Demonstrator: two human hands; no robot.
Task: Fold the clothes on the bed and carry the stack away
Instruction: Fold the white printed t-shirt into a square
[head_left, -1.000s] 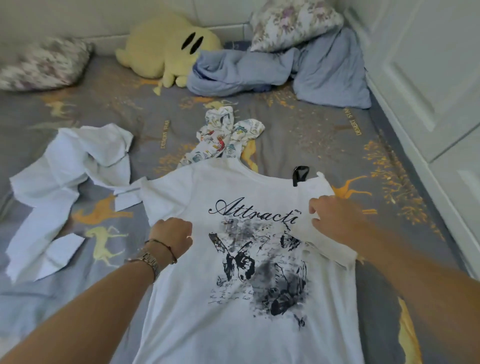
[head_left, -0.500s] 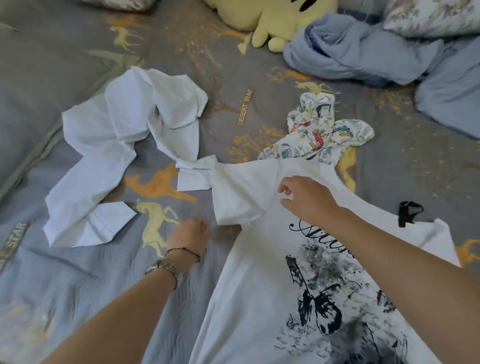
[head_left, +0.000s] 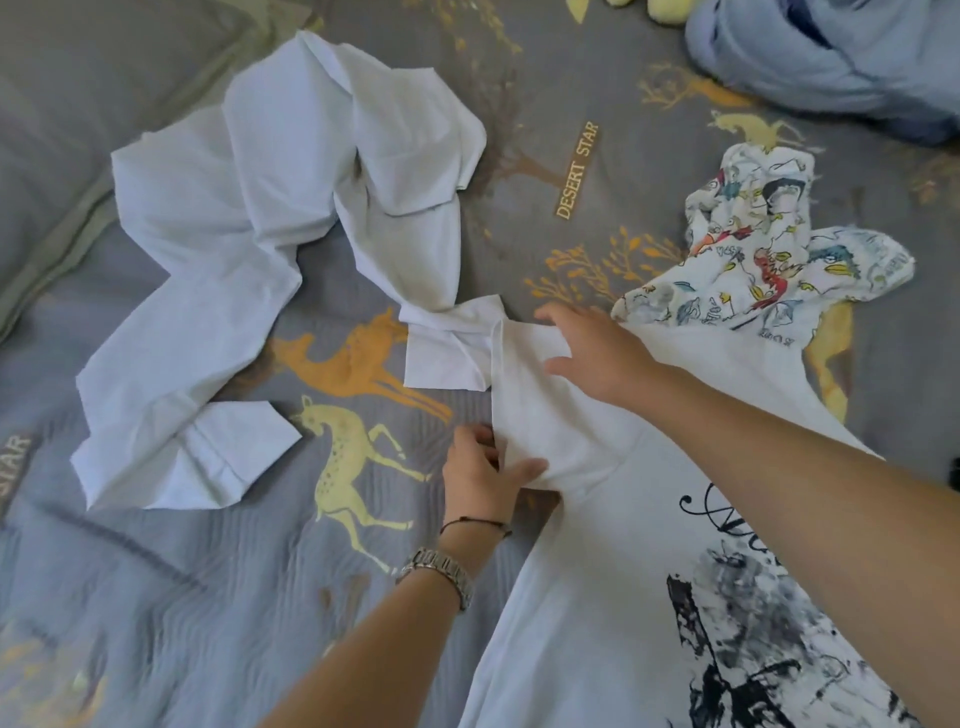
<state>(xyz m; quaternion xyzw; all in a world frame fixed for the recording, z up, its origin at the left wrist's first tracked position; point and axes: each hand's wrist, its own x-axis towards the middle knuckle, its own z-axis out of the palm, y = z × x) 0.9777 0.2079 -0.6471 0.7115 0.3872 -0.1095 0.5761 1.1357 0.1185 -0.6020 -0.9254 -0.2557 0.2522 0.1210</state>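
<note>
A white T-shirt with a black butterfly print (head_left: 613, 597) lies face up on the grey bed (head_left: 156, 597). My left hand (head_left: 483, 478) pinches the lower edge of the shirt's left sleeve (head_left: 545, 415), thumb on top of the cloth. My right hand (head_left: 597, 358) rests flat and spread on the upper part of that sleeve, near the shoulder. A crumpled white shirt (head_left: 270, 218) lies to the left, one cuff touching the sleeve's end. A small cartoon-print garment (head_left: 758, 249) sits bunched beyond the T-shirt's collar.
A pale blue garment (head_left: 831, 57) is heaped at the top right corner. Yellow plush feet (head_left: 665, 8) peek in at the top edge. A grey pillow (head_left: 67, 130) lies at the far left. The bedspread shows deer prints and "DESERT STAR" lettering.
The view has swung left and down. My right hand crossed from the shirt's right shoulder to the left sleeve. My left hand left the chest and took hold of the sleeve's lower edge.
</note>
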